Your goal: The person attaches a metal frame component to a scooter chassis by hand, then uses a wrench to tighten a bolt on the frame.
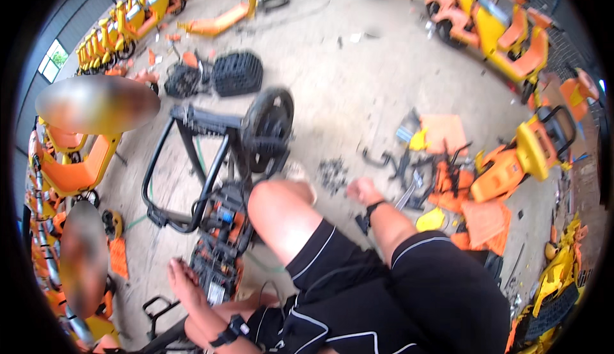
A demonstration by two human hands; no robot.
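Your raised knee (281,210) is covering the lower part of the black frame (192,162) and the base of the wheel (267,129). Your right hand (362,191) is showing only its back, so its fingers cannot be read. Your left hand (185,283) is masking part of the wiring block (217,258). The loose small parts (332,173) on the floor (345,85) are appearing too small to identify. Two blurred patches are obscuring the left side.
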